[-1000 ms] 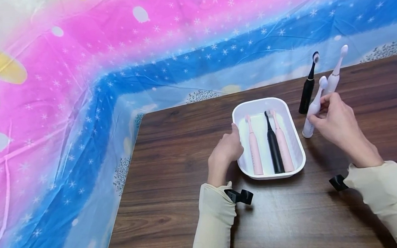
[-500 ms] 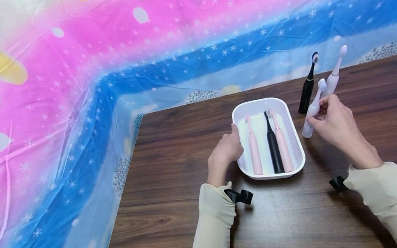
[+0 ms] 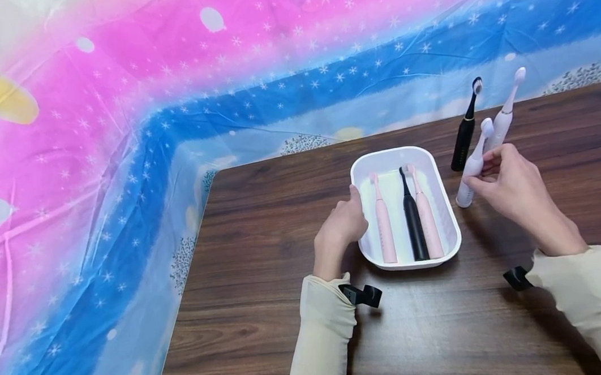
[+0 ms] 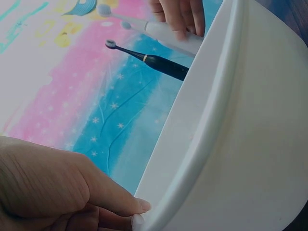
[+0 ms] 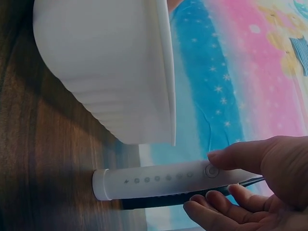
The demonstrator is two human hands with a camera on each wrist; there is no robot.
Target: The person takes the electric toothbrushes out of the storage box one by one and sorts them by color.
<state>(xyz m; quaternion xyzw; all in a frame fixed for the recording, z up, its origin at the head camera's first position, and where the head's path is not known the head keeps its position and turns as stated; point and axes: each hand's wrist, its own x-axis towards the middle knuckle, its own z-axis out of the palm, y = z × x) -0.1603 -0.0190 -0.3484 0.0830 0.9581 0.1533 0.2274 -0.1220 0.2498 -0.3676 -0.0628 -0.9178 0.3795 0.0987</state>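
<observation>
Pinches nearer white toothbrush (image 3: 473,166) upright in right hand (image 3: 520,196), likely for balance; grips tray rim (image 3: 411,265) in left hand (image 3: 340,225), seemingly for steadiness.

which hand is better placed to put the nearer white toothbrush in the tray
Probably the right hand: it holds that white toothbrush, just right of the tray. The left hand is across the tray, gripping its left side.

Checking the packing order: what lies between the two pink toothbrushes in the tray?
A black toothbrush, close beside the right pink one; the head view shows this.
</observation>
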